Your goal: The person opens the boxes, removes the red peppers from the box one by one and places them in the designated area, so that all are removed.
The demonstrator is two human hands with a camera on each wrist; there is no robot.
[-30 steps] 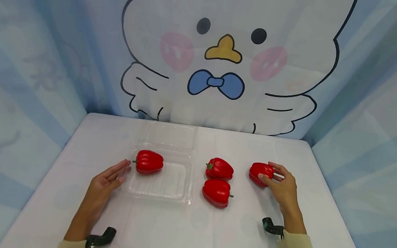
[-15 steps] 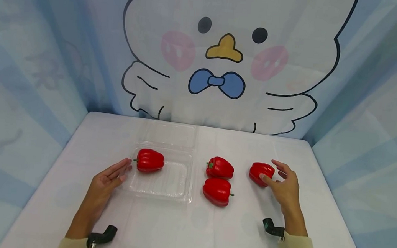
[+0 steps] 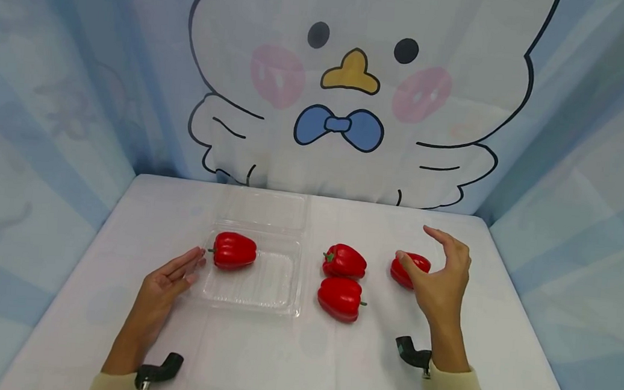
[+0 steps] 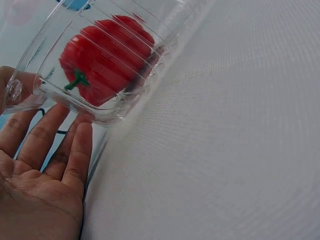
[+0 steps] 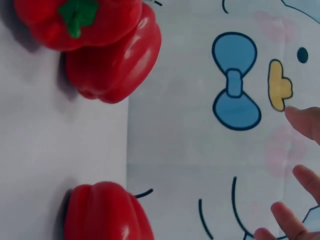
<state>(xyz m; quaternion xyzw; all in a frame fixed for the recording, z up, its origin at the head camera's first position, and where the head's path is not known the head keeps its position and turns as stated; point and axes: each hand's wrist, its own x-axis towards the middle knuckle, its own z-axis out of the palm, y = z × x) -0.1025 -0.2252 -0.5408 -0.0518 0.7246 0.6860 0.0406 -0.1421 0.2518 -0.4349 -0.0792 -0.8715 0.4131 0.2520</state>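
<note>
A clear plastic clamshell box (image 3: 274, 301) lies with its lid folded back, and one red bell pepper (image 3: 234, 251) sits inside it at the left. My left hand (image 3: 157, 293) is at the box's left edge; in the left wrist view its fingers (image 4: 77, 155) are extended against the clear wall. My right hand (image 3: 442, 282) hovers above the rightmost bell pepper (image 3: 412, 267), thumb and fingers spread wide with nothing between them. Between box and right hand lie two more bell peppers, the farther one (image 3: 345, 261) touching the nearer one (image 3: 339, 299).
A white cloth covers the table (image 3: 273, 361). Behind it hangs a curtain (image 3: 340, 173) printed with a cartoon bird, and blue curtains (image 3: 39, 139) close off both sides. Each wrist carries a small black camera mount (image 3: 161, 372).
My right hand has let go of the rightmost bell pepper, lifted off it and spread its fingers. The left hand stays at the box's edge.
</note>
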